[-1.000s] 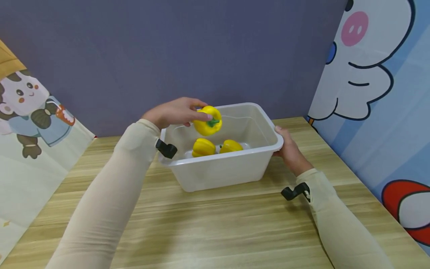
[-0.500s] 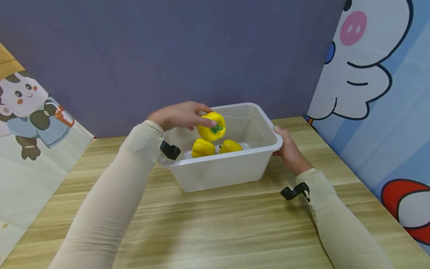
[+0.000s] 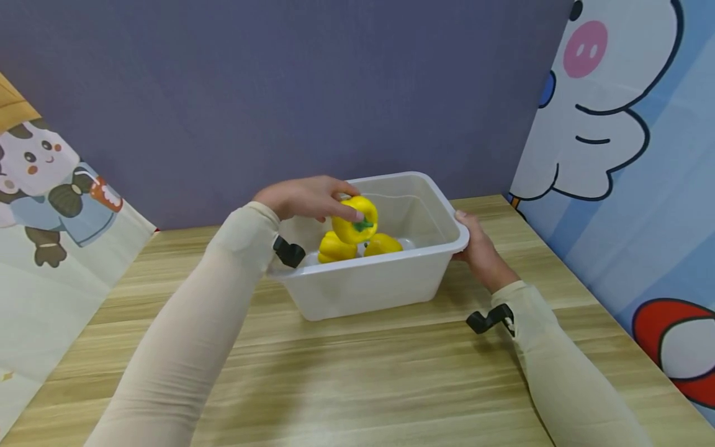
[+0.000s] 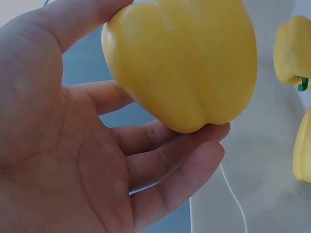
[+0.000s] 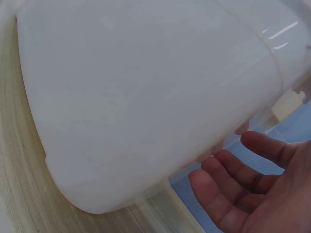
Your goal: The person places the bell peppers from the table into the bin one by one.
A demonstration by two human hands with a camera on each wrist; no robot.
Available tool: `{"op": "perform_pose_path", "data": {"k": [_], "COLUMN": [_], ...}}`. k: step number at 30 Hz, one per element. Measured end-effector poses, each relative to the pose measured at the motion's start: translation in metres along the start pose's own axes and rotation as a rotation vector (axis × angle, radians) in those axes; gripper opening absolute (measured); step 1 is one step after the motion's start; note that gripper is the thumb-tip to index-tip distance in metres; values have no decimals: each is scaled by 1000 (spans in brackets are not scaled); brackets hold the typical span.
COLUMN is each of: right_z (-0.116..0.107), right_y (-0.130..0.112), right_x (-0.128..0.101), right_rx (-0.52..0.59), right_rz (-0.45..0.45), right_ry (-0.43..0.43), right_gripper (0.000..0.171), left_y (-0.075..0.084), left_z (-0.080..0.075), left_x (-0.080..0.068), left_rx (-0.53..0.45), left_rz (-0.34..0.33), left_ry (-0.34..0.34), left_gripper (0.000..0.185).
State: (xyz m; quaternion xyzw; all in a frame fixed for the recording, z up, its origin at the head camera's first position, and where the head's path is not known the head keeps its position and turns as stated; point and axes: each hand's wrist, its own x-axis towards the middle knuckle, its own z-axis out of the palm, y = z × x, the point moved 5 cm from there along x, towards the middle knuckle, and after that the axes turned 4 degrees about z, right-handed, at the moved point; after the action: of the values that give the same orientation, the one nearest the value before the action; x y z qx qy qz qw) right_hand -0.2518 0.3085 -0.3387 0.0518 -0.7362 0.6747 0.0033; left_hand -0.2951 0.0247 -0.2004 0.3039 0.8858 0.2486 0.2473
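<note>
My left hand point(image 3: 314, 200) pinches a yellow bell pepper point(image 3: 352, 231) between thumb and fingers, its green stem facing me in the head view. In the left wrist view this bell pepper point(image 4: 184, 63) rests against the fingertips. It is held over the white plastic tub point(image 3: 363, 295), overlapping two others inside: one yellow bell pepper point(image 3: 334, 249) at left, another yellow bell pepper point(image 3: 383, 244) at right. My right hand point(image 3: 481, 253) holds the tub's right end, thumb at the rim. From the right wrist, its curled fingers point(image 5: 218, 199) show against the tub's outer wall point(image 5: 121, 111).
The tub stands on a wood-grain table point(image 3: 357, 385), close to a dark grey-blue panel point(image 3: 335, 81) behind. Cartoon-printed sheets flank the table, with a child figure point(image 3: 61, 174) on the left and a white animal point(image 3: 609, 124) on the right.
My left hand has moved right and down with its bell pepper, lower over the two in the tub. My right hand and the tub have stayed in place.
</note>
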Motion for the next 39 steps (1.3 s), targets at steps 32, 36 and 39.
{"op": "perform_pose_path", "data": {"k": [32,36,39], "right_z": [0,0,0], "right_y": [1,2,2], "right_x": [1,1,1], "right_rx": [-24,-24,-23], "right_rz": [13,14,11], "right_ry": [-9,-8,-8], "right_gripper": [74,74,72], "left_y": [5,6,5], "left_z": [6,8,9], "left_x": [3,2,3], "left_rx": [46,11,-5], "left_rz": [9,16,9], "left_ry": [16,7,-5], "left_gripper": [58,55,54]}}
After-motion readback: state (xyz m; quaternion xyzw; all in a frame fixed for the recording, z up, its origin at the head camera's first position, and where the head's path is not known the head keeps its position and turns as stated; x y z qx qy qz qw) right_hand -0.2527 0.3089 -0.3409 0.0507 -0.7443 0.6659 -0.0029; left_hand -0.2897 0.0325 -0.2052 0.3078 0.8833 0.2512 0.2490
